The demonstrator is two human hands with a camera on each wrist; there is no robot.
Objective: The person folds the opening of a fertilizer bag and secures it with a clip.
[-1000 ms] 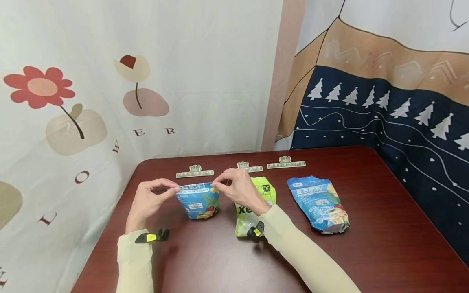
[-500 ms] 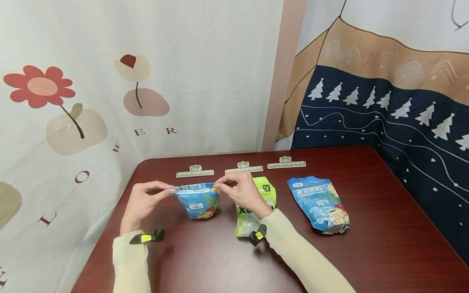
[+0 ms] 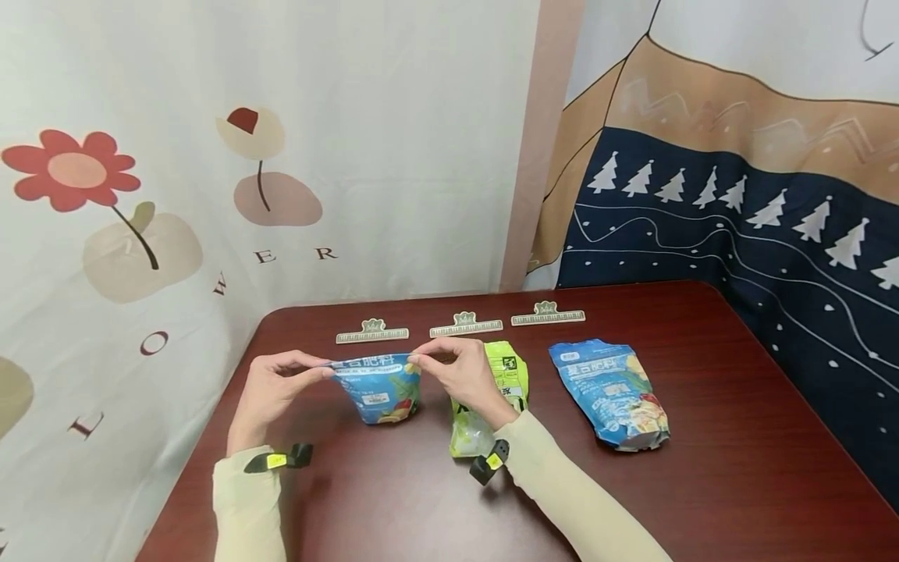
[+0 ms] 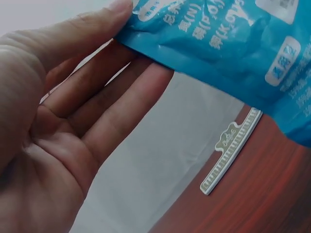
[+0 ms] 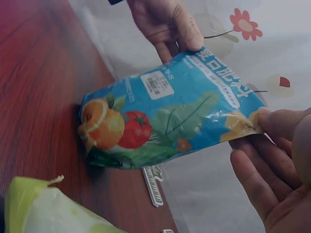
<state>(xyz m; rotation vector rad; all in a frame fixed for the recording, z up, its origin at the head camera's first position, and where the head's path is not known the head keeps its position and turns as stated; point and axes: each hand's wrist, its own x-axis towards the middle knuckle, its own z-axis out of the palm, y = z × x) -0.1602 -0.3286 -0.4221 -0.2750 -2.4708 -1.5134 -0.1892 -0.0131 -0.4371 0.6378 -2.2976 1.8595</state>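
A blue bag [image 3: 375, 393] printed with fruit and vegetables stands upright on the table, its top edge stretched flat between both hands. My left hand [image 3: 270, 390] pinches the top left corner between thumb and fingers; the left wrist view shows the thumb on the bag's printed face [image 4: 209, 53] and the fingers behind. At the opposite top corner my right hand [image 3: 463, 375] pinches the bag the same way. In the right wrist view, an orange and a tomato show on the bag's front [image 5: 165, 107]. Behind my right hand lies a green bag [image 3: 509, 371], partly covered by that hand.
Another blue bag [image 3: 611, 394] lies flat on the right side of the dark red table [image 3: 393, 499]. Three ruler-like clips, a left clip [image 3: 372, 332], a middle clip [image 3: 466, 325] and a right clip [image 3: 548, 314], lie in a row near the back edge. Printed curtains [image 3: 421, 156] hang behind.
My left hand has shifted slightly left along with its corner of the bag, and the right hand has dropped a little. Both keep their pinch; the bag's base has stayed in place.
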